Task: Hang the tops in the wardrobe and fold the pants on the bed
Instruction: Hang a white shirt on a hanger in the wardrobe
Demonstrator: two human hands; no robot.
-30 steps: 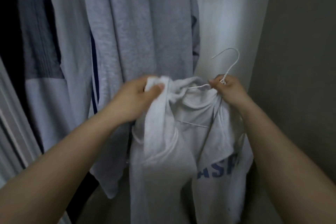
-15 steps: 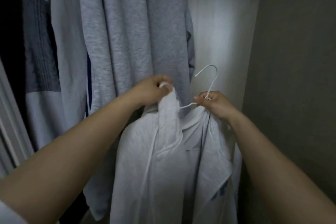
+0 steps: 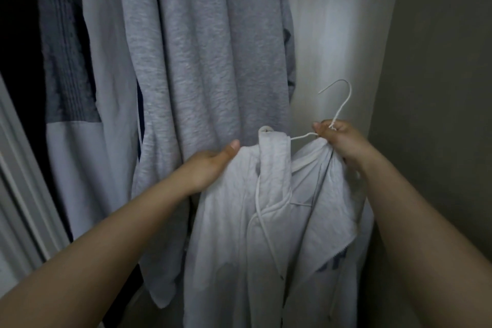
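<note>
Dressing the hoodie (image 3: 239,247) onto the hanger (image 3: 338,106), inside the wardrobe. Left hand (image 3: 210,165) gripping the hoodie's shoulder, thumb on top; right hand (image 3: 339,138) pinching hanger neck and collar together. Next, probably: seat the left shoulder, then lift the hook to the rail, unseen above, right of the grey tops (image 3: 202,48).

We see two bare forearms, no sleeves on either and nothing worn at the wrists. Our left hand (image 3: 213,165) and right hand (image 3: 339,138) wear no gloves or rings, with short, unpainted nails.
</note>
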